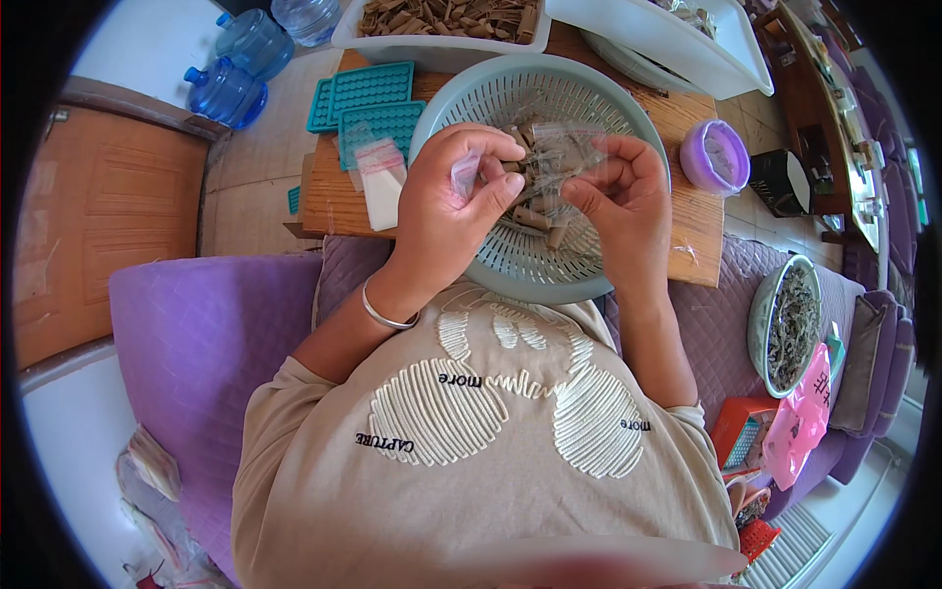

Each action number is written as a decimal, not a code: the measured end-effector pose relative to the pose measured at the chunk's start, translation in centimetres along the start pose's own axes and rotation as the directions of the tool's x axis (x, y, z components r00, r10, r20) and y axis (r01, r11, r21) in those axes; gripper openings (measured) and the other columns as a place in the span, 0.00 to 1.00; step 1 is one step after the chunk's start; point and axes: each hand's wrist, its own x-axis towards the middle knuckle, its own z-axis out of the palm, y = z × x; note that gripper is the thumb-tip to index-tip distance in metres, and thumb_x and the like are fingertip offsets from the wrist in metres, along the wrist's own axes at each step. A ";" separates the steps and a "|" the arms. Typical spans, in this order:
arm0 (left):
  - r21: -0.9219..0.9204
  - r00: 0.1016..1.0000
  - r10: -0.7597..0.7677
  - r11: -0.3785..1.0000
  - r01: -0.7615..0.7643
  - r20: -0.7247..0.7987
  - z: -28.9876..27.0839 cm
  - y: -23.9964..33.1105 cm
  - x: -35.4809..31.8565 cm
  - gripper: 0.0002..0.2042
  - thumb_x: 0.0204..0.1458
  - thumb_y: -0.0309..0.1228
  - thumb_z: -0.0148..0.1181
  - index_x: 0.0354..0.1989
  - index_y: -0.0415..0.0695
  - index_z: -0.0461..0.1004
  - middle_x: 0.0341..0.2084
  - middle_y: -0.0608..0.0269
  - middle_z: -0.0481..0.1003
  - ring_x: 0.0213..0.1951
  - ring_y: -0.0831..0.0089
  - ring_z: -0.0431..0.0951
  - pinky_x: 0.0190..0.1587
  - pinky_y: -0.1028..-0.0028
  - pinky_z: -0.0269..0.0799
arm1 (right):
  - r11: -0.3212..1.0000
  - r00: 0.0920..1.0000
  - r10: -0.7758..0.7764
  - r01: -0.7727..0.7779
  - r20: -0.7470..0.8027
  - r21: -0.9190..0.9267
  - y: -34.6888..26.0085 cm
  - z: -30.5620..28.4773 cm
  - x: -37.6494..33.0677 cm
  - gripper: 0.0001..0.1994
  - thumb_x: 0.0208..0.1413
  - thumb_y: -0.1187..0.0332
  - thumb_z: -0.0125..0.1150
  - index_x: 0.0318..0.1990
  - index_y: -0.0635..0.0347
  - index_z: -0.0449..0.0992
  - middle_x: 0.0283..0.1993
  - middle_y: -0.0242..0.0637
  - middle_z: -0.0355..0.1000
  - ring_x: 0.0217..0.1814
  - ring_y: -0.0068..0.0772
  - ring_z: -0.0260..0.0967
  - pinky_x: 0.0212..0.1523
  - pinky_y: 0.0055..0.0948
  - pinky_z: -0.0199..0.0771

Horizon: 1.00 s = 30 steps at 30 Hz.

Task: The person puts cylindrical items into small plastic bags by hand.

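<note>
My left hand (451, 191) is closed, with thumb and index fingertip at the left edge of a small clear zip bag (564, 147). A bit of clear plastic (465, 175) also shows in its palm. On the bag's right side, my right hand (633, 187) pinches the film between thumb and fingers. Whether anything is inside the bag is hard to see through the glare. Both hands hover over a grey-green plastic colander (520, 287). Brown curled pieces (535, 218), like bark or cardboard, lie in it beneath the bag.
Left of the colander are teal moulded trays (368, 88) and a stack of zip bags (383, 191) on the wooden table (329, 201). A white bin (442, 49) of brown pieces stands behind. At right are a purple tub (714, 157) and a bowl of dried material (793, 324).
</note>
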 end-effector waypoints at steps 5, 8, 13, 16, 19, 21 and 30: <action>-0.005 0.999 0.015 1.000 -0.014 0.040 0.0 0.9 0.2 0.11 0.52 0.20 0.63 0.43 0.39 0.75 0.45 0.62 0.72 0.37 0.78 0.72 0.44 0.77 0.70 | 0.993 0.997 -0.073 0.073 0.004 -0.092 -0.1 0.1 -0.4 0.24 0.45 0.82 0.69 0.51 0.64 0.66 0.31 0.33 0.73 0.33 0.19 0.71 0.35 0.17 0.70; 0.073 0.992 -0.018 0.997 0.009 0.127 -0.2 0.7 0.8 0.12 0.50 0.18 0.62 0.44 0.39 0.76 0.46 0.60 0.72 0.39 0.76 0.73 0.45 0.76 0.71 | 0.962 0.987 -0.156 0.158 0.027 -0.223 0.1 0.0 -0.5 0.26 0.44 0.82 0.70 0.52 0.63 0.68 0.31 0.32 0.73 0.34 0.21 0.72 0.35 0.19 0.71; 0.225 0.943 -0.117 0.973 0.047 0.310 -0.7 1.0 1.8 0.09 0.51 0.19 0.61 0.41 0.38 0.76 0.44 0.60 0.74 0.43 0.74 0.76 0.47 0.74 0.72 | 0.878 0.956 -0.272 0.295 0.113 -0.376 -0.4 -0.3 0.1 0.27 0.44 0.83 0.69 0.53 0.64 0.68 0.37 0.35 0.73 0.37 0.24 0.73 0.39 0.23 0.75; 0.208 0.862 -0.228 0.967 0.147 0.453 -0.7 0.2 2.5 0.07 0.53 0.21 0.61 0.40 0.38 0.76 0.39 0.63 0.76 0.43 0.75 0.76 0.47 0.76 0.72 | 0.913 0.948 -0.296 0.317 0.118 -0.255 -0.7 -0.6 0.8 0.26 0.44 0.83 0.68 0.54 0.64 0.68 0.41 0.37 0.72 0.39 0.25 0.73 0.41 0.25 0.77; 0.131 0.876 -0.273 0.962 0.240 0.399 -1.4 0.0 3.0 0.06 0.54 0.24 0.61 0.40 0.39 0.76 0.35 0.67 0.76 0.42 0.75 0.76 0.47 0.77 0.71 | 0.939 0.959 -0.279 0.283 0.048 -0.195 -0.7 -2.2 2.5 0.23 0.46 0.82 0.66 0.52 0.63 0.70 0.42 0.38 0.72 0.40 0.28 0.74 0.42 0.26 0.77; 0.009 0.936 -0.250 0.967 0.256 0.248 -2.2 -1.1 3.2 0.06 0.55 0.25 0.61 0.40 0.39 0.76 0.34 0.67 0.76 0.40 0.77 0.76 0.44 0.79 0.71 | 0.920 0.955 -0.297 0.288 0.005 -0.266 -0.9 -3.4 3.6 0.21 0.47 0.81 0.65 0.51 0.61 0.72 0.42 0.39 0.72 0.40 0.30 0.74 0.42 0.26 0.76; -0.402 0.929 -0.361 0.865 0.299 -0.087 -2.9 -1.2 2.2 0.08 0.57 0.25 0.60 0.44 0.38 0.74 0.33 0.64 0.77 0.32 0.82 0.72 0.32 0.83 0.69 | 0.205 0.847 0.029 0.514 0.530 -0.833 2.0 -2.8 6.8 0.10 0.49 0.76 0.57 0.40 0.57 0.78 0.41 0.43 0.72 0.47 0.49 0.71 0.48 0.44 0.71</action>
